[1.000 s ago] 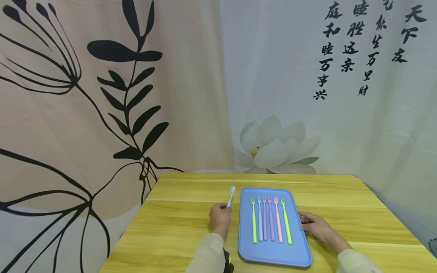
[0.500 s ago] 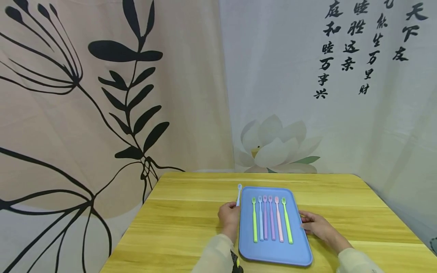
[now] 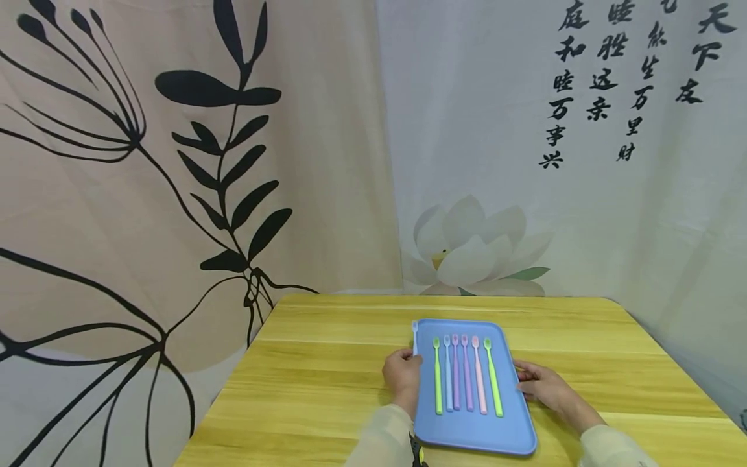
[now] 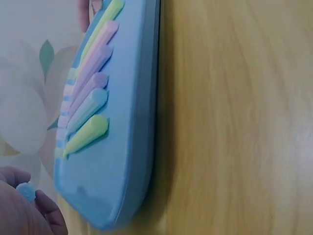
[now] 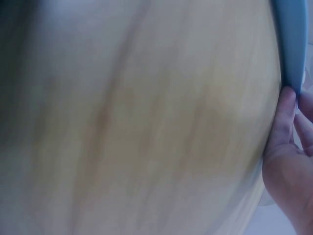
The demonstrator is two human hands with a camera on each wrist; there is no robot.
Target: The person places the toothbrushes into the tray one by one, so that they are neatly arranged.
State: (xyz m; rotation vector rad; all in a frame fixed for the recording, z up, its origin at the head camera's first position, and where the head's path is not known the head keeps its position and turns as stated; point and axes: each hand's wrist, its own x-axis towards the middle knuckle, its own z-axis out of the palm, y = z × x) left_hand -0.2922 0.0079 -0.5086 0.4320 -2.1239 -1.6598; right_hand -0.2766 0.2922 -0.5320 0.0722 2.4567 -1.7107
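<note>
In the head view my left hand (image 3: 403,377) pinches a light blue toothbrush (image 3: 415,337) at the left rim of a blue tray (image 3: 461,433). Its head points away from me, and my fingers cover most of the handle. The butt of that toothbrush (image 4: 26,192) shows between my fingers in the left wrist view. A row of several toothbrushes lies in the tray, from a green toothbrush (image 3: 438,383) on the left to another green toothbrush (image 3: 494,383) on the right. My right hand (image 3: 545,389) holds the tray's right edge, thumb against its outer side (image 5: 292,44).
Under the tray is a wooden table (image 3: 315,376), its surface stretching to both sides. Behind the table's far edge hangs a printed curtain (image 3: 327,162) with plants, a lotus and writing.
My left hand has moved right with the light blue toothbrush, from the bare table beside the tray to the tray's left rim. The right hand stays at the tray's right edge.
</note>
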